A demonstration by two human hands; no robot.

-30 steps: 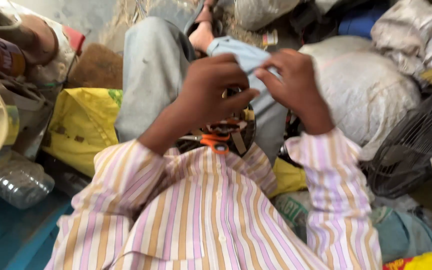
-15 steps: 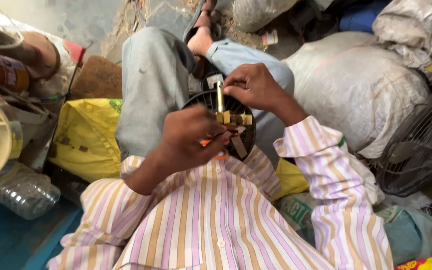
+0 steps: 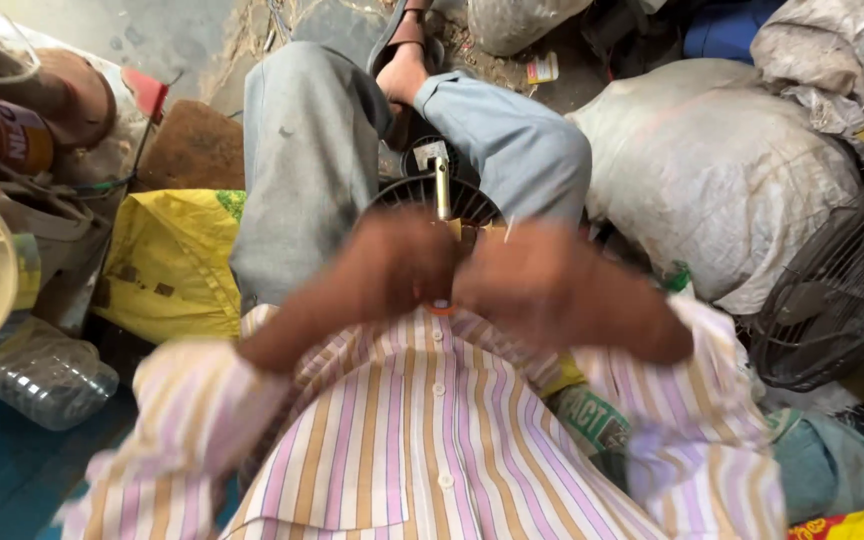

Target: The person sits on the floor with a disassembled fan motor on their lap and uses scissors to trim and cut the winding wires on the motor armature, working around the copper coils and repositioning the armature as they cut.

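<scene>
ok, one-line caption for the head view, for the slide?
Both hands, left and right, blurred, close on a round black fan motor with upright shaft in the lap, amid sacks and scrap.

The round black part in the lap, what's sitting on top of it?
A brass-coloured shaft stands up from the round black part. The blurred left hand and right hand cover its near half, so whatever they grip there is hidden.

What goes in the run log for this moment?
left hand: on black fan motor, blurred | right hand: beside it, grip unclear | metal shaft: upright | fan guard: right
</scene>
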